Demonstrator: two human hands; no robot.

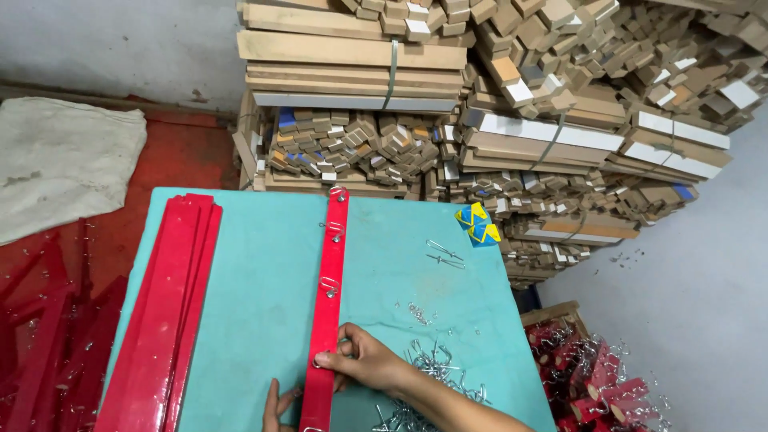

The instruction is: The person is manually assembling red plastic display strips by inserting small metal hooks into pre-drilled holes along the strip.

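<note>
A long red wooden strip (329, 264) lies lengthwise on the teal table (256, 280), with metal hooks (329, 286) fixed along it. My right hand (364, 362) pinches a small metal hook against the strip near its close end. My left hand (278, 406) rests at the table's near edge, fingers touching the strip's left side. A pile of loose metal hooks (432, 380) lies just right of my right hand.
A stack of red strips (164, 312) lies on the table's left. A blue-and-yellow box (477, 224) sits at the far right corner. Bundled wooden pieces (496, 104) are stacked behind. More red strips (40, 352) lie on the floor left, and a crate of hooked red pieces (596, 376) stands right.
</note>
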